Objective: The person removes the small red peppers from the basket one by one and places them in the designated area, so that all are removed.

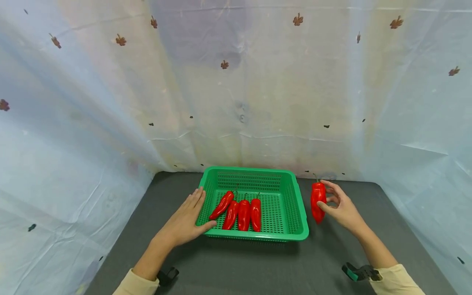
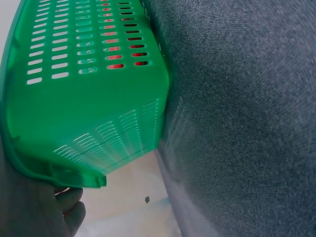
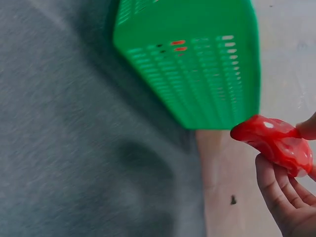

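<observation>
A green plastic basket (image 1: 254, 235) with slotted walls stands on the dark table. Several red peppers (image 1: 243, 215) lie side by side in its left half, stems toward the back. To the right of the basket, my right hand (image 1: 341, 207) pinches another red pepper (image 1: 318, 203) between thumb and fingers, stem up, above the table. The right wrist view shows this held pepper (image 3: 276, 143) close to the basket's outer wall (image 3: 197, 74). My left hand (image 1: 188, 219) rests on the basket's left rim with its fingers straight; in the left wrist view its fingertips (image 2: 71, 205) show beyond the rim.
The dark grey table (image 1: 254, 270) extends in front of the basket and to both sides. Pale plastic sheeting (image 1: 258, 102) with brown leaf marks hangs right behind the table and along both sides. A dark strap (image 1: 361, 272) is on the right wrist.
</observation>
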{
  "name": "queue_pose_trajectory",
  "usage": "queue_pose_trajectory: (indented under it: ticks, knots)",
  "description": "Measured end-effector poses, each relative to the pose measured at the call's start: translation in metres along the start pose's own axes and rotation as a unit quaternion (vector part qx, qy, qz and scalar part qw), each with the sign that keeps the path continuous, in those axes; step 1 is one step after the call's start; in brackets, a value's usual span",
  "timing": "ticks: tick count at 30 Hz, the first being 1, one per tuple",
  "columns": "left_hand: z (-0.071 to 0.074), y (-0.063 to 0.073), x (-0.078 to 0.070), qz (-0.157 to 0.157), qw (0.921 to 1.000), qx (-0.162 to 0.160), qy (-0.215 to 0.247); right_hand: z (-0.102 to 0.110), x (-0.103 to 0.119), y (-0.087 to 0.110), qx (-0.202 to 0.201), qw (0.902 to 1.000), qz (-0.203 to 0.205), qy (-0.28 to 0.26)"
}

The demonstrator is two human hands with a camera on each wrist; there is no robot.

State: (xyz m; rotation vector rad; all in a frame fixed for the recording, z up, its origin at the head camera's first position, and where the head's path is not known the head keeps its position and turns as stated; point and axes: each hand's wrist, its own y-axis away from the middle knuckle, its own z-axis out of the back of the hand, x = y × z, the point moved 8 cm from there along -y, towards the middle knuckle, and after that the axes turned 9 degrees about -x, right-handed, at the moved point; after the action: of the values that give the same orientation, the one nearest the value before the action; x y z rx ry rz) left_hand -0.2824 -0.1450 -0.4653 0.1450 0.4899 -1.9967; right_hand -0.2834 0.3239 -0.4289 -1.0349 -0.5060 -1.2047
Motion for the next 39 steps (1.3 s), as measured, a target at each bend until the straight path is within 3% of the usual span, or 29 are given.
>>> queue_pose_trajectory:
  ticks: [9, 20, 39]
  knots:
    - [0.0, -0.001, 0.001, 0.002, 1.0, -0.001, 0.001, -0.01, -0.04, 0.005, 0.045, 0.9973, -0.052, 0.027]
    - [0.0, 0.0, 0.001, 0.002, 1.0, 0.006, 0.001, -0.021, -0.069, 0.015, 0.093, 0.9904, -0.102, 0.001]
    - [0.0, 0.001, 0.001, 0.003, 1.0, 0.002, 0.004, -0.031, -0.085, 0.015, 0.136, 0.9821, -0.129, 0.011]
